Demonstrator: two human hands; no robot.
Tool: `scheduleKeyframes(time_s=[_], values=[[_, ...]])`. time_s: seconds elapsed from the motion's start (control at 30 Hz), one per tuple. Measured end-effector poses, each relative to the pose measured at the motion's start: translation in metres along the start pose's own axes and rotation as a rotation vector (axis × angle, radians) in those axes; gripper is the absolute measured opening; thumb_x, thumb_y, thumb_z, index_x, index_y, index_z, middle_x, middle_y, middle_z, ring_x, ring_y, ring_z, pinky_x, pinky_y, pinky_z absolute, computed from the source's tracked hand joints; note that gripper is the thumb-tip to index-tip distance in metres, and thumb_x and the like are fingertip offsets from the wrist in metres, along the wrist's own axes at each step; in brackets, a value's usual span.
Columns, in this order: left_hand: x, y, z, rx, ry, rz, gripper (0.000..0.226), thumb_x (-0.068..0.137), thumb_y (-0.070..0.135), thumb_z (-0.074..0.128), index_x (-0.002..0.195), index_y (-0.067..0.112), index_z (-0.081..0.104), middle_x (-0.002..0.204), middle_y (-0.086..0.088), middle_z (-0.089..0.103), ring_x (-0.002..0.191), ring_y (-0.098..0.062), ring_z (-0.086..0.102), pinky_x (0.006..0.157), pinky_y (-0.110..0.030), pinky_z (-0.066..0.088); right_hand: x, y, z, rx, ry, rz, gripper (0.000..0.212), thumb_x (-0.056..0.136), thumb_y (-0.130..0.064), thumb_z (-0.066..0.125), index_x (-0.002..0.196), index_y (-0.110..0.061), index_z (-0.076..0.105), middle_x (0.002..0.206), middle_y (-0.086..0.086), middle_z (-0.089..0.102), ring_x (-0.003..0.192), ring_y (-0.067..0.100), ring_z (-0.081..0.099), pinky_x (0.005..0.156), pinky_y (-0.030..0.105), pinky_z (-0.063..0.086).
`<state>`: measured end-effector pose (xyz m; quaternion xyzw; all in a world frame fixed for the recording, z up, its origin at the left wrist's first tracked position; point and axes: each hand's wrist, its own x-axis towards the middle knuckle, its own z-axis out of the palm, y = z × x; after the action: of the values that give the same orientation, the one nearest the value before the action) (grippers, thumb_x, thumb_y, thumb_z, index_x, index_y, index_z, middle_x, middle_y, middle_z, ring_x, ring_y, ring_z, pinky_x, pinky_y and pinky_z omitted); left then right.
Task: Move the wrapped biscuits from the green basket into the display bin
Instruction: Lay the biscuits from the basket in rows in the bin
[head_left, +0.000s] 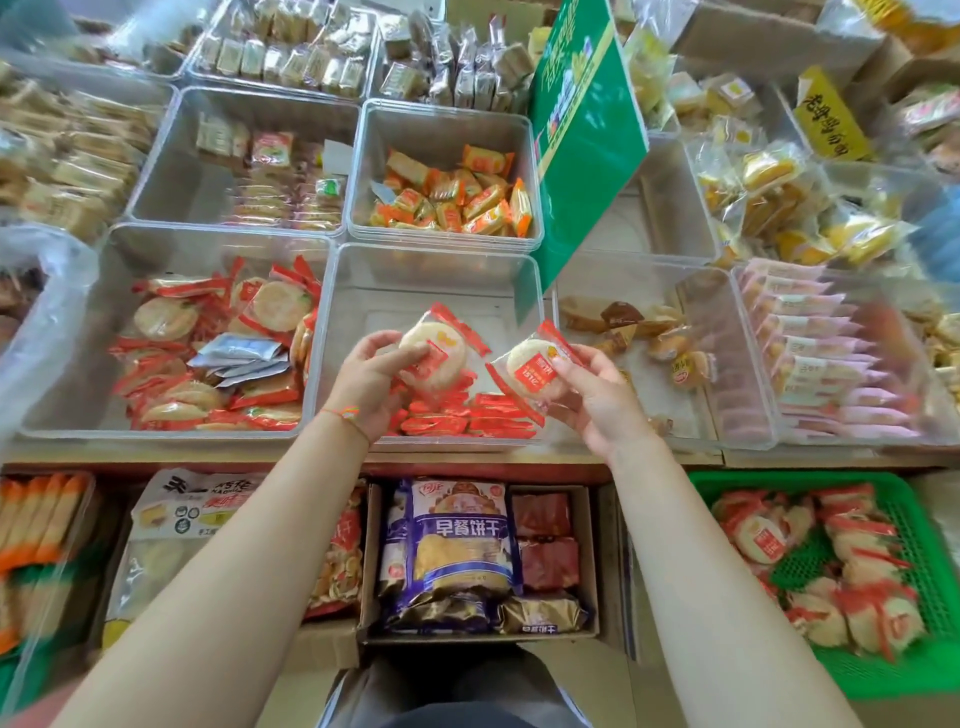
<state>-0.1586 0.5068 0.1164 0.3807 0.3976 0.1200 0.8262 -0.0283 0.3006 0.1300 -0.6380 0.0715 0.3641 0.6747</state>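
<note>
- Hands: left hand (370, 385) grips one wrapped biscuit (435, 353); right hand (597, 397) pinches a second biscuit (531, 370); both held above the display bin (363, 291).
- Progress: partial. Red-edged packs line the bin's near edge; many remain in the green basket (914, 525).
- Materials: round pale biscuits, glossy crinkled film; rigid clear bin; perforated plastic basket.

We see a counter (519, 457) across the middle of the frame, its front edge bare. Directly on it sit clear plastic bins (218, 249) edge to edge in rows, reaching the upper frame, each holding wrapped snacks.
</note>
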Motion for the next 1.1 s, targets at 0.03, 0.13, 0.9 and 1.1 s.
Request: scheduleKeyframes(time_s=[0.03,0.13,0.9,1.1], values=[[0.004,0.0,0.001,-0.033,0.037,-0.007,0.024,0.085,0.0,0.068,0.092,0.016,0.052,0.086,-0.009,0.066,0.061,-0.017,0.068,0.049,-0.028,0.055,0.005,-0.002,0.001,-0.108,0.045,-0.031,0.028,0.092,-0.016,0.067,0.117,-0.015,0.054,0.112,0.012,0.068,0.082,0.02,0.071,0.063,0.036,0.059],[0.014,-0.001,0.003,-0.097,0.069,-0.04,0.038,0.084,0.0,0.069,0.117,0.009,0.052,0.108,-0.016,0.068,0.079,-0.023,0.072,0.057,-0.03,0.058,0.019,-0.009,0.004,-0.517,0.175,-0.219,0.03,0.087,-0.021,0.072,0.111,-0.018,0.053,0.108,0.005,0.067,0.089,0.016,0.067,0.075,0.035,0.058],[0.052,-0.011,0.03,0.5,0.167,0.345,0.025,0.081,-0.002,0.071,0.092,0.016,0.057,0.082,0.004,0.061,0.07,-0.002,0.056,0.062,-0.008,0.045,0.059,0.018,0.044,-1.832,-0.045,-0.72,0.023,0.095,-0.02,0.05,0.113,-0.02,0.064,0.108,0.003,0.062,0.106,0.026,0.051,0.087,0.038,0.035],[0.061,-0.019,0.032,0.625,0.148,0.301,0.025,0.082,0.004,0.072,0.099,0.016,0.059,0.084,0.006,0.063,0.075,-0.008,0.059,0.06,-0.012,0.047,0.072,0.034,0.035,-1.877,-0.033,-0.663,0.023,0.096,-0.016,0.05,0.113,-0.022,0.064,0.107,0.001,0.064,0.106,0.025,0.05,0.092,0.041,0.033]])
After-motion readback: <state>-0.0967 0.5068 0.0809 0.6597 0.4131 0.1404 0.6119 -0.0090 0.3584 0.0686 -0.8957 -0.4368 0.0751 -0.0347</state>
